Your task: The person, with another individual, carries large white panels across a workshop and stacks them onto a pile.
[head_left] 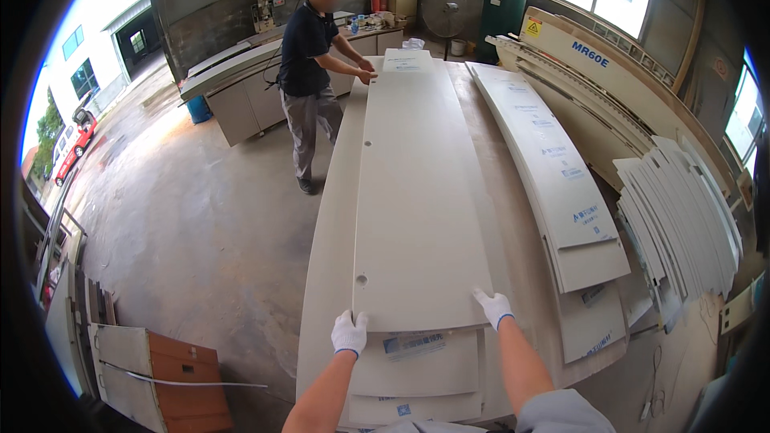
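A long white panel (421, 208) with two small round holes along its left side lies lengthwise in front of me, on top of other panels. My left hand (350, 332), in a white glove with a blue cuff, is closed on its near left corner. At the near right corner my right hand (492, 308), gloved the same way, grips the panel's edge. Below the near edge, wrapped panels with blue print (417, 369) stick out toward me. At the far end, a co-worker (314, 64) in a dark shirt has both hands at the panel's left edge.
Film-covered panels (553, 168) are stacked on the right of the wide worktable (513, 252). Beyond them stand a long beige machine (609, 72) and a row of upright panels (682, 224). An orange-brown cabinet (188, 377) stands at lower left; a green tank (503, 8) and a fan are behind.
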Action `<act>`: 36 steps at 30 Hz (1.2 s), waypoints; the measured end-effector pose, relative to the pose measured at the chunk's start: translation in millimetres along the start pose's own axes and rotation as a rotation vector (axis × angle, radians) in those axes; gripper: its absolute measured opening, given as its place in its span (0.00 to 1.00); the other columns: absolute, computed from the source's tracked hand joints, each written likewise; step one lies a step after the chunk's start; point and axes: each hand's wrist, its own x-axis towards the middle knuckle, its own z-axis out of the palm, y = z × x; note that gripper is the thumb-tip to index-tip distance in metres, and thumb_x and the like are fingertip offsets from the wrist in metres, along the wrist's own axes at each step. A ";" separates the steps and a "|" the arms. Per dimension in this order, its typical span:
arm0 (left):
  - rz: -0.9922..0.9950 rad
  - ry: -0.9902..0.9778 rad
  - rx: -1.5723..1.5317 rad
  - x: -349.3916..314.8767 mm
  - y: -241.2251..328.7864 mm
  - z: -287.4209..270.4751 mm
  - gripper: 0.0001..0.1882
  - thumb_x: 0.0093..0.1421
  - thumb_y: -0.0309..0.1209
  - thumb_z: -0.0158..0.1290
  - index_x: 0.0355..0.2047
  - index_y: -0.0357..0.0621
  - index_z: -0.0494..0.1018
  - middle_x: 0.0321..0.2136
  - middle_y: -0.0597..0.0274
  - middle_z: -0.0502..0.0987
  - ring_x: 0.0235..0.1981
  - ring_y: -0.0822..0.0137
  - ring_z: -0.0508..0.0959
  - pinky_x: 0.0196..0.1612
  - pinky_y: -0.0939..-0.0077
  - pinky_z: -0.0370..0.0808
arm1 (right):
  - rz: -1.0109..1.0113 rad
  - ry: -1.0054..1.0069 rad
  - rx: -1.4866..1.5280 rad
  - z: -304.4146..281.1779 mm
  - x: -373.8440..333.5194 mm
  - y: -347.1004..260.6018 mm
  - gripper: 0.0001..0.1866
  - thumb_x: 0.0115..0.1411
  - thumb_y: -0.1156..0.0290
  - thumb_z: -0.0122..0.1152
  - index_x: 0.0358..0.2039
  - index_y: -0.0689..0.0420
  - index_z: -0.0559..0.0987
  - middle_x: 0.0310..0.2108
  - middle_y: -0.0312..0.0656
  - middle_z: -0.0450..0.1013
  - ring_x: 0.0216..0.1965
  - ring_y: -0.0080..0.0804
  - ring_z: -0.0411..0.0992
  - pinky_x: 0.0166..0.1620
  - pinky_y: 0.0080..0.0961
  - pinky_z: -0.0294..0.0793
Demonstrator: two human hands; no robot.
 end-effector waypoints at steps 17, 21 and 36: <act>-0.426 -0.136 -0.669 -21.2 -89.8 -55.8 0.43 0.62 0.60 0.48 0.55 0.25 0.69 0.49 0.41 0.77 0.51 0.51 0.76 0.52 0.63 0.70 | -0.286 -0.195 -0.092 21.3 -53.7 -43.1 0.36 0.62 0.43 0.56 0.41 0.74 0.77 0.38 0.53 0.77 0.40 0.38 0.73 0.44 0.34 0.73; -0.348 -0.070 -0.652 -56.5 -122.9 -111.6 0.37 0.65 0.55 0.47 0.55 0.27 0.70 0.52 0.43 0.75 0.56 0.52 0.73 0.57 0.63 0.66 | -0.337 -0.144 0.133 66.9 -125.8 -61.2 0.32 0.65 0.47 0.57 0.44 0.71 0.74 0.38 0.46 0.75 0.37 0.31 0.71 0.40 0.29 0.72; -0.521 0.309 -1.218 -195.4 -442.9 -397.3 0.29 0.52 0.46 0.66 0.46 0.34 0.79 0.44 0.52 0.80 0.46 0.61 0.77 0.48 0.65 0.72 | -0.090 -0.651 0.194 370.7 -437.8 -92.1 0.36 0.65 0.41 0.52 0.57 0.63 0.71 0.53 0.45 0.72 0.53 0.44 0.69 0.56 0.49 0.70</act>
